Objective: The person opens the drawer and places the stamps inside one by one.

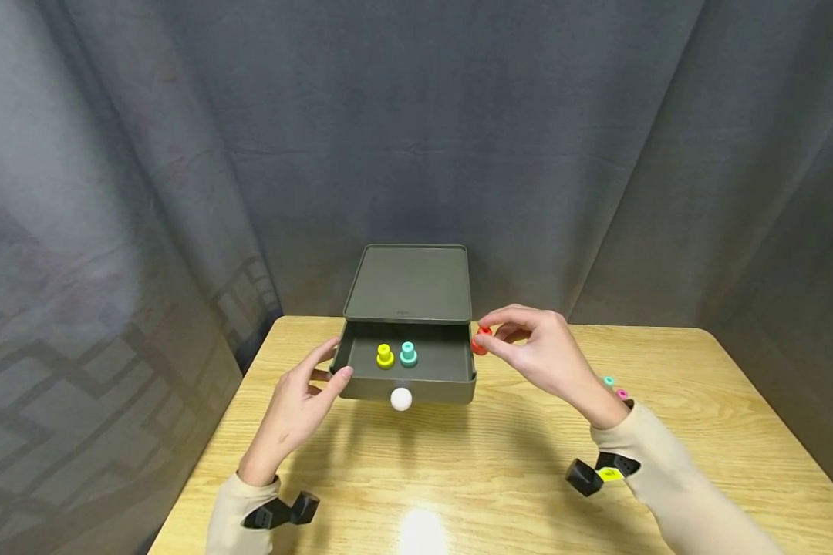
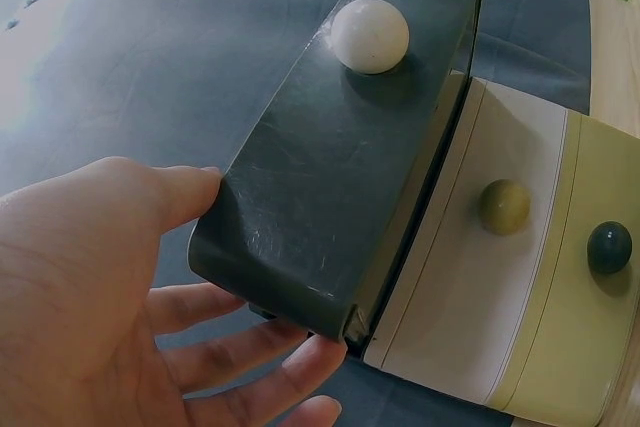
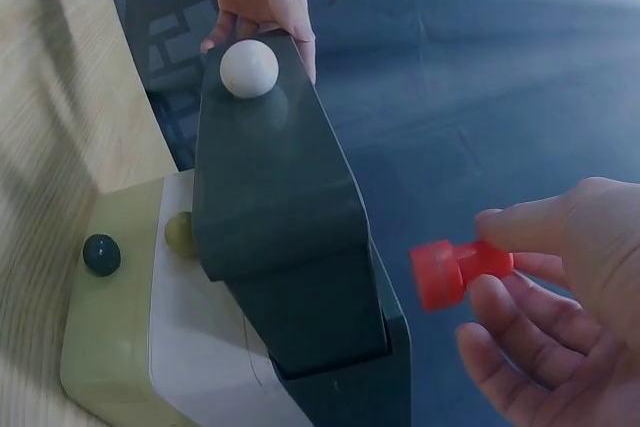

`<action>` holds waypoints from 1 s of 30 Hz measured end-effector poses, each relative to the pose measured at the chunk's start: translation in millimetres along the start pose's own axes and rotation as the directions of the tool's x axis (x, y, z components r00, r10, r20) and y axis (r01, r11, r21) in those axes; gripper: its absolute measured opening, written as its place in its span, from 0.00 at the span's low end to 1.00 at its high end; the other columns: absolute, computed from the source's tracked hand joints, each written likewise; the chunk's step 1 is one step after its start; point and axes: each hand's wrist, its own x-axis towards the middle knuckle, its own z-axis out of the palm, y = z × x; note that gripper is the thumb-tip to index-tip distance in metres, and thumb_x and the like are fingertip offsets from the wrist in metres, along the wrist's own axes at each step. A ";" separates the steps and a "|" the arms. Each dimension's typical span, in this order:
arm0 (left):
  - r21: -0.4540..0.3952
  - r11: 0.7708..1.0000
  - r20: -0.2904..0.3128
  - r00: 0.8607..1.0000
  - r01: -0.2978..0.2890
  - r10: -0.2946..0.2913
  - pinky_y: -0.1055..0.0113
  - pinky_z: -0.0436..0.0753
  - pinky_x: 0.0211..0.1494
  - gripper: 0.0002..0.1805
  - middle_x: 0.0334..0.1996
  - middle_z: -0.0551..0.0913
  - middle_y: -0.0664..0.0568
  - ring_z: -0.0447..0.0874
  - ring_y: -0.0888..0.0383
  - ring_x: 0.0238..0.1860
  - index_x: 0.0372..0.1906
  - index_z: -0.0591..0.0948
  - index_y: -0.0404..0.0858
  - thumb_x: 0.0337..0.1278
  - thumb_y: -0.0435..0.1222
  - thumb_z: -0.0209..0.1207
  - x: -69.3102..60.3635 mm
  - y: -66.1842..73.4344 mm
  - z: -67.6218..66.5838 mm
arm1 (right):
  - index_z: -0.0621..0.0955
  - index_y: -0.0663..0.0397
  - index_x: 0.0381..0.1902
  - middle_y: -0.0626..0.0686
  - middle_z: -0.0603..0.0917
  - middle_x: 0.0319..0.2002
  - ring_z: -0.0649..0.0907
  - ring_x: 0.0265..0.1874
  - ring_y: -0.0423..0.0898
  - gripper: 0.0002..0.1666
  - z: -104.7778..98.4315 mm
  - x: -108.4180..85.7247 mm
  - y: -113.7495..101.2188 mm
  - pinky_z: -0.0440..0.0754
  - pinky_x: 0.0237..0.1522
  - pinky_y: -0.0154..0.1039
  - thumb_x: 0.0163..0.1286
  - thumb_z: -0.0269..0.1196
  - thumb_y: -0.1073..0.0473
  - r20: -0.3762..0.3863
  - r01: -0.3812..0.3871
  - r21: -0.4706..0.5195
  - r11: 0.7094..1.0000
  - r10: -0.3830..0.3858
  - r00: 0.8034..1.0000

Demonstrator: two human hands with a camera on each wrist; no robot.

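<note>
The dark top drawer (image 1: 361, 388) (image 2: 300, 177) (image 3: 270, 167) is pulled out, its white knob (image 1: 401, 398) at the front. My left hand (image 1: 291, 408) (image 2: 90, 287) holds its left front corner, thumb on the front panel and fingers around the side. Inside the drawer stand a yellow peg (image 1: 385, 357) and a turquoise peg (image 1: 408, 354). My right hand (image 1: 544, 354) (image 3: 590, 292) pinches a red peg (image 1: 480, 347) (image 3: 440, 272) between thumb and fingers, just outside the drawer's right side. The other fingers of that hand are bent beneath it.
Below the dark drawer, the left wrist view shows a whitish drawer (image 2: 450, 277) with an olive knob and a yellow-green one (image 2: 550, 347) with a dark knob. Small coloured pieces, one turquoise (image 1: 608, 381) and one pink (image 1: 622, 394), lie on the wooden table (image 1: 527, 462) near my right forearm. Grey curtains (image 1: 416, 139) hang behind.
</note>
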 end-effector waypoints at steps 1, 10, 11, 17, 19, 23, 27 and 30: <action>0.000 1.000 0.000 1.000 0.002 -0.002 0.63 0.85 0.50 0.31 0.70 0.81 0.43 0.89 0.49 0.53 0.78 0.73 0.46 0.77 0.48 0.63 0.0 0.0 -0.1 | 0.93 0.48 0.43 0.45 0.92 0.34 0.87 0.30 0.39 0.09 1.6 0.7 -0.6 0.82 0.34 0.32 0.64 0.79 0.58 0.005 0.005 0.005 1.000 -0.005 1.000; 0.001 1.000 0.006 1.000 0.016 -0.016 0.62 0.85 0.51 0.32 0.70 0.81 0.43 0.89 0.49 0.54 0.79 0.73 0.47 0.77 0.49 0.62 0.0 0.7 -1.0 | 0.93 0.48 0.43 0.45 0.92 0.32 0.88 0.29 0.39 0.10 18.0 6.5 -4.3 0.81 0.31 0.33 0.64 0.79 0.60 0.061 0.028 0.022 0.999 -0.029 0.998; 0.001 1.000 0.006 1.000 0.016 -0.016 0.62 0.85 0.51 0.31 0.70 0.81 0.43 0.89 0.49 0.54 0.79 0.73 0.47 0.77 0.49 0.62 0.0 0.6 -1.0 | 0.93 0.49 0.43 0.44 0.92 0.31 0.88 0.29 0.39 0.10 19.6 7.0 -4.9 0.81 0.30 0.34 0.64 0.79 0.60 0.065 0.034 0.022 0.999 -0.036 0.997; -0.004 1.000 0.008 1.000 0.013 -0.013 0.62 0.84 0.51 0.31 0.70 0.81 0.43 0.89 0.49 0.54 0.79 0.73 0.47 0.77 0.49 0.62 0.8 0.6 -0.8 | 0.93 0.47 0.42 0.42 0.92 0.31 0.87 0.29 0.39 0.08 29.7 11.1 -7.1 0.83 0.32 0.34 0.64 0.78 0.60 0.095 0.064 0.015 0.998 -0.065 0.993; -0.006 1.000 0.009 1.000 0.013 -0.013 0.62 0.84 0.51 0.31 0.70 0.81 0.43 0.89 0.49 0.54 0.79 0.73 0.47 0.77 0.49 0.62 1.0 0.6 -1.1 | 0.94 0.47 0.42 0.41 0.92 0.30 0.87 0.28 0.39 0.08 34.0 12.0 -7.0 0.82 0.33 0.33 0.65 0.78 0.59 0.115 0.063 0.008 0.998 -0.064 0.991; -0.009 1.000 0.008 1.000 0.014 -0.014 0.62 0.84 0.51 0.31 0.70 0.81 0.43 0.89 0.49 0.54 0.79 0.73 0.47 0.77 0.48 0.62 0.4 0.8 -1.6 | 0.94 0.49 0.42 0.40 0.91 0.29 0.85 0.26 0.41 0.09 41.7 13.3 -8.1 0.79 0.29 0.33 0.65 0.78 0.57 0.148 0.053 -0.007 0.999 -0.051 0.988; -0.009 1.000 0.007 1.000 0.017 -0.017 0.62 0.84 0.51 0.31 0.69 0.81 0.43 0.88 0.49 0.54 0.78 0.73 0.47 0.77 0.48 0.62 -0.4 0.9 -2.2 | 0.94 0.51 0.42 0.42 0.92 0.29 0.85 0.25 0.42 0.09 47.0 15.3 -10.3 0.77 0.28 0.32 0.64 0.78 0.57 0.158 0.050 -0.001 0.999 -0.050 0.986; -0.009 1.000 0.008 1.000 0.017 -0.017 0.62 0.84 0.51 0.31 0.69 0.81 0.43 0.88 0.49 0.54 0.78 0.73 0.47 0.77 0.48 0.62 -0.6 1.0 -2.2 | 0.93 0.50 0.41 0.42 0.92 0.29 0.86 0.26 0.42 0.08 50.0 16.3 -11.1 0.77 0.27 0.32 0.65 0.78 0.57 0.168 0.039 0.001 0.999 -0.039 0.985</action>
